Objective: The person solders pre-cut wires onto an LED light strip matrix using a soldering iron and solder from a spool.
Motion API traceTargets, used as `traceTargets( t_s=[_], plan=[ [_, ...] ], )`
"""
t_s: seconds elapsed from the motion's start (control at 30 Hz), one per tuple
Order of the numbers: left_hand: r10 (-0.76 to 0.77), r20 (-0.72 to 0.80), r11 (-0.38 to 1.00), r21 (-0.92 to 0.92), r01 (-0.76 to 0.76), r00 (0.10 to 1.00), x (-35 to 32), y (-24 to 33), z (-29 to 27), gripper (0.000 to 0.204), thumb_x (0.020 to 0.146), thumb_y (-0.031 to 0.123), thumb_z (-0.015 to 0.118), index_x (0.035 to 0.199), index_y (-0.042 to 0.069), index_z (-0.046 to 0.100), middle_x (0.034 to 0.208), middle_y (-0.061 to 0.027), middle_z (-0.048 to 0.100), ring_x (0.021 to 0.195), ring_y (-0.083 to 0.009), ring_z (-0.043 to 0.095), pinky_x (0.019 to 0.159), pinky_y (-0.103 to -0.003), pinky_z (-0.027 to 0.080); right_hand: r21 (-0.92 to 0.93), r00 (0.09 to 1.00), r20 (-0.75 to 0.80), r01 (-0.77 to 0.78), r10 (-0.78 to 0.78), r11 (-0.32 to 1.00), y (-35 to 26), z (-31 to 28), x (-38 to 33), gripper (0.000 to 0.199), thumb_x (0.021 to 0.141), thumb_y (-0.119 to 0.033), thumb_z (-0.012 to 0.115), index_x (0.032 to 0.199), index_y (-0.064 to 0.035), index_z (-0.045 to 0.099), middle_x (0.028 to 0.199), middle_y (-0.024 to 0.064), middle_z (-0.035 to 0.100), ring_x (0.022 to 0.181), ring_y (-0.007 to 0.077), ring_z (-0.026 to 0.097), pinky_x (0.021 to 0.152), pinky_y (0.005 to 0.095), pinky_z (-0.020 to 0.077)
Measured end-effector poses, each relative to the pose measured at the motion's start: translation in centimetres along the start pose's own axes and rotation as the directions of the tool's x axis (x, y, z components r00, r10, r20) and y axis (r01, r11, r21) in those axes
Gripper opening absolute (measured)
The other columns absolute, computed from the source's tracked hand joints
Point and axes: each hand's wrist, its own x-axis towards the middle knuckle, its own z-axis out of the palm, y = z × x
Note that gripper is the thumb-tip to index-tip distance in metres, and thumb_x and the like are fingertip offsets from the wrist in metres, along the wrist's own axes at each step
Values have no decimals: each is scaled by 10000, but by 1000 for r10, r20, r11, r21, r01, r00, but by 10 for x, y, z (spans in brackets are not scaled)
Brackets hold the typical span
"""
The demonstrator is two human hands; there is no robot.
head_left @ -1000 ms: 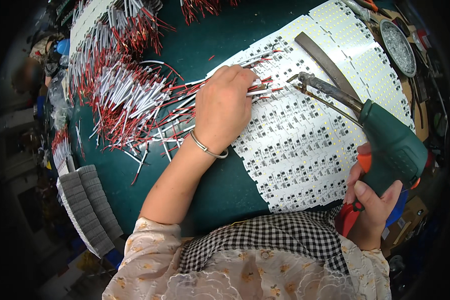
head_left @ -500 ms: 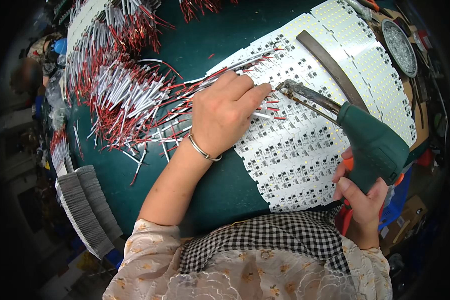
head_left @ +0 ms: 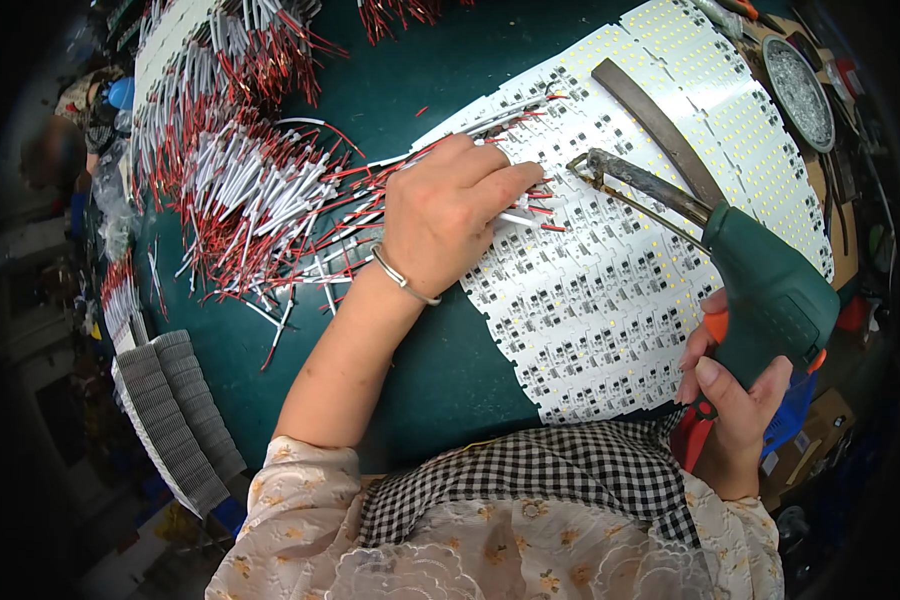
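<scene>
My left hand [head_left: 450,215] lies on a bundle of red-and-white wires [head_left: 350,215], its fingers pinching wire ends against the white panel of small circuit boards [head_left: 610,300]. My right hand [head_left: 735,400] grips the green soldering gun [head_left: 770,290] by its handle at the panel's right edge. The gun's metal tip [head_left: 582,165] hovers just right of my left fingertips, above the boards. A thin bracelet circles my left wrist.
A large heap of red-and-white wires [head_left: 230,170] covers the green mat [head_left: 440,370] at the left. Grey ribbed strips [head_left: 170,410] lie at the lower left. A dark flat bar [head_left: 660,125] rests on the panel. A round metal dish [head_left: 800,90] sits at the far right.
The soldering gun has swung left, bringing its tip closer to my left fingertips. My left hand has shifted slightly right along the wires onto the panel.
</scene>
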Motion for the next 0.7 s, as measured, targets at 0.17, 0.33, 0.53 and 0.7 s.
traceTargets(
  t_s=[0.17, 0.33, 0.53, 0.7],
  plan=[
    [24, 39, 1000, 3, -24, 999, 2, -5, -1, 433, 592, -76, 620, 951, 144, 721, 759, -29, 635, 682, -211, 603, 548, -328, 491, -4, 999, -15, -35, 35, 999, 0, 5, -1, 527, 785, -55, 689, 1208, 121, 428, 1037, 177, 540, 575, 166, 573, 429, 253, 487],
    [73, 18, 996, 44, -74, 997, 2, -7, 1, 340, 647, 11, 640, 943, 163, 710, 740, -2, 594, 661, -183, 583, 521, -313, 479, -11, 996, 17, -91, 91, 996, 2, 2, -2, 544, 777, -32, 669, 1234, 121, 416, 1044, 175, 537, 610, 174, 582, 441, 252, 494],
    [56, 31, 994, 90, -59, 998, -2, 3, -1, 409, 595, -38, 636, 963, 120, 722, 749, -35, 614, 652, -200, 597, 535, -316, 483, -31, 990, 51, -133, 135, 991, 2, 2, -3, 556, 781, -9, 644, 1269, 112, 408, 1048, 175, 541, 660, 184, 594, 459, 251, 502],
    [61, 23, 994, 94, -63, 998, -3, 6, -1, 422, 589, -27, 631, 983, 101, 713, 748, -44, 604, 654, -210, 594, 529, -321, 474, -78, 985, 166, -43, 55, 996, 15, -9, -4, 543, 790, 13, 624, 1282, 97, 409, 1037, 167, 547, 686, 187, 597, 475, 253, 511]
  ],
)
